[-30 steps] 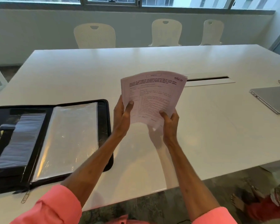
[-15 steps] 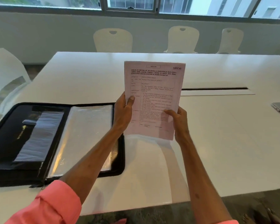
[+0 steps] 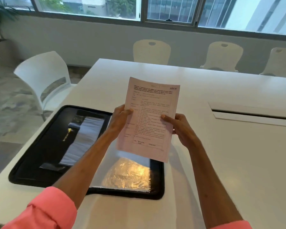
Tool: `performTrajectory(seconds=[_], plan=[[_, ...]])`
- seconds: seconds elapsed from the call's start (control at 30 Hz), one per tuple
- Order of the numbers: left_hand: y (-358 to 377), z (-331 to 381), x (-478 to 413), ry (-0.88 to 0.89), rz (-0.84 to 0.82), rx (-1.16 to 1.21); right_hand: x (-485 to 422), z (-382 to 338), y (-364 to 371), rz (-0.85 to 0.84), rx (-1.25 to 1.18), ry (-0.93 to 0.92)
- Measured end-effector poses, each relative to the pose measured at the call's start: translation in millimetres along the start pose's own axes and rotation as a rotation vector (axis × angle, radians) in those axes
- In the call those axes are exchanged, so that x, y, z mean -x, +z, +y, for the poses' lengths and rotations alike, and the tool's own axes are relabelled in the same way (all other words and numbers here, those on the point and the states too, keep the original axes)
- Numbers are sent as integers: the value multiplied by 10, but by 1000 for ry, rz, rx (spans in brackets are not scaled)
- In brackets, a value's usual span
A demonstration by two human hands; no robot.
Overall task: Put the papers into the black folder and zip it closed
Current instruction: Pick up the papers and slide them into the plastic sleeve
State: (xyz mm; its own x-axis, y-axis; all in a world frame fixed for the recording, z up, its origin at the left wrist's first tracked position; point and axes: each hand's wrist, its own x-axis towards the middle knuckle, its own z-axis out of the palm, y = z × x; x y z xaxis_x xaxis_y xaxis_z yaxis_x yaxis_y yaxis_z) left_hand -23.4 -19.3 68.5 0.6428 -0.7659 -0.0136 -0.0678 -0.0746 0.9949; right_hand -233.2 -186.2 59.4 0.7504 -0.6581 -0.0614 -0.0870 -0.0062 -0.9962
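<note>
**Hands grip papers above open folder**

Our left hand (image 3: 120,115) and right hand (image 3: 180,128) clamp the pale printed papers (image 3: 149,119) by their side edges, upright over the black folder (image 3: 45,142), which lies unzipped at the bench's (image 3: 238,162) left edge, clear sleeve (image 3: 127,174) showing.

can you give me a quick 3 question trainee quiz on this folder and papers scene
1. True or false: the black zip folder lies open on the white table.
2. Which hands hold the pale printed papers? A) left only B) right only C) both
3. Fill in: the clear plastic sleeve lies on the folder's ____ half.

Key: 1 true. 2 C: the left hand and right hand each have a grip on a side edge. 3 right.
</note>
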Motion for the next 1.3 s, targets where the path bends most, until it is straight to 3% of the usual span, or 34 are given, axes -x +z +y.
performTrajectory(seconds=[0.53,0.67,0.77,0.83,0.9,1.03,1.17,1.3], plan=[[-879,-327,-382,-74,26,-21,-804,-56,570,-191,171,75],[-952,-403,-480,-109,57,25,-876,-27,499,-145,119,80],[-968,-484,-551,-129,174,9,-902,2,372,5,46,75],[-952,-580,-569,-50,253,-191,-918,14,287,158,-18,47],[-914,-703,-555,95,230,-496,-931,16,229,289,-103,-10],[-699,-985,-569,318,-42,-913,-972,11,178,462,-227,-87],[-470,-1100,-527,369,-151,-1093,-1025,70,192,544,-285,-84],[-392,-1203,-439,446,-95,-1168,-1076,177,232,576,-322,-62]])
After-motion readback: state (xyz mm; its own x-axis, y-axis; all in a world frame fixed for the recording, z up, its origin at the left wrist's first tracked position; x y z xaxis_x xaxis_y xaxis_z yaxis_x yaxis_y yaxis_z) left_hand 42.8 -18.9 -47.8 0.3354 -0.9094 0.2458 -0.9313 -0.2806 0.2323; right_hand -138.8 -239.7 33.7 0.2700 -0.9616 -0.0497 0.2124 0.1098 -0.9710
